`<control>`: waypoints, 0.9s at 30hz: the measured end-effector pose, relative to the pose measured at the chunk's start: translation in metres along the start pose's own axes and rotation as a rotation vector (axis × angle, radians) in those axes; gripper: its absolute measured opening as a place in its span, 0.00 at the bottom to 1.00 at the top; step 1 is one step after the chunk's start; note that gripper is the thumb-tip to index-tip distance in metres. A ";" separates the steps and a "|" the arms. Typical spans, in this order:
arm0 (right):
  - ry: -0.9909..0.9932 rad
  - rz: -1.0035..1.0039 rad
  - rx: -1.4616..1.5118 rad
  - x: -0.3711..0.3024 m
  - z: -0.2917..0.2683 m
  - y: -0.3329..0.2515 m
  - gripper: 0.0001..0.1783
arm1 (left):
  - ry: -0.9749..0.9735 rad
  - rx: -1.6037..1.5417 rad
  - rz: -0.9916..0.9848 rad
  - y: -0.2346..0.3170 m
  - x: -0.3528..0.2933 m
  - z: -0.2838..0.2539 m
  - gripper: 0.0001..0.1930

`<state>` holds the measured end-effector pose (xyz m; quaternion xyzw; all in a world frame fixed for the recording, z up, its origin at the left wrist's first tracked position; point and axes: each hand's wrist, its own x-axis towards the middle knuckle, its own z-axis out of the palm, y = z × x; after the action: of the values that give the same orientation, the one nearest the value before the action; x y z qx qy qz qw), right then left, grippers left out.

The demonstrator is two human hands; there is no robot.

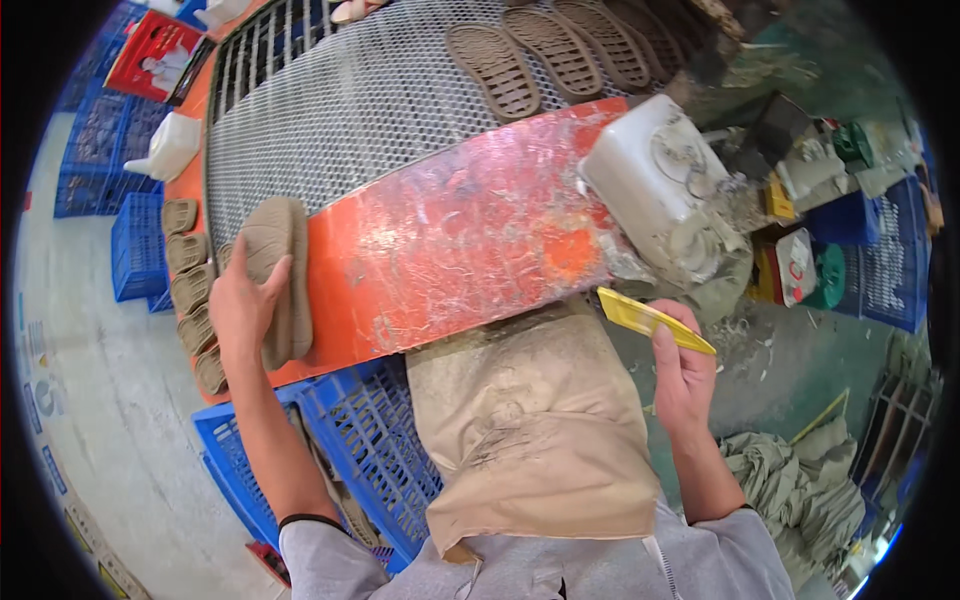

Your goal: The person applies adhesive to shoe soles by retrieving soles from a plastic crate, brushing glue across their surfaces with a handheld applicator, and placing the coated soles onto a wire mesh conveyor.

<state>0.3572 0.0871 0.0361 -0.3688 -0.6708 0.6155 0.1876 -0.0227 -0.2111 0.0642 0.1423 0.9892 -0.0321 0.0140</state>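
Observation:
My left hand (243, 305) grips a brown shoe sole (268, 235) at the left end of the orange table, its thumb lying on the sole's upper face. At least one more sole (297, 290) lies against it on the right. In my right hand (683, 375), just off the table's front edge, is a flat yellow tool (655, 322), pinched between thumb and fingers. Its kind cannot be made out. Several brown slotted sandal straps (187, 252) stand in a row along the table's left edge, beside my left hand.
Beyond the orange tabletop (440, 240) runs a metal mesh belt (350, 120) carrying brown slotted soles (495, 70). A dirty white container (655, 165) sits at the table's right end. A white bottle (170, 147) stands at left. Blue crates (370, 440) lie below, near my lap.

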 end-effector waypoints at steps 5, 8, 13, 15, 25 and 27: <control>0.155 -0.150 -0.084 0.007 -0.026 0.009 0.11 | 0.007 0.307 -0.001 0.014 -0.008 0.023 0.42; 0.329 -0.169 -0.138 0.013 -0.049 0.013 0.11 | 0.022 0.135 0.010 0.020 -0.013 0.014 0.40; 0.481 -0.224 -0.298 0.034 -0.067 0.021 0.10 | 0.170 -1.015 -0.039 0.034 -0.066 -0.019 0.42; 0.480 -0.244 -0.361 0.043 -0.069 0.022 0.09 | 0.215 -1.097 0.317 0.055 -0.082 -0.011 0.43; 0.425 -0.367 -0.591 0.067 -0.075 0.028 0.07 | 0.260 -0.511 0.470 0.121 -0.156 0.038 0.50; 0.425 -0.363 -0.591 0.066 -0.077 0.027 0.07 | 0.220 -0.706 0.431 0.114 -0.167 0.040 0.51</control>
<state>0.3751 0.1876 0.0102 -0.4014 -0.8194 0.2628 0.3138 0.1706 -0.1515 0.0238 0.3348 0.8828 0.3275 -0.0371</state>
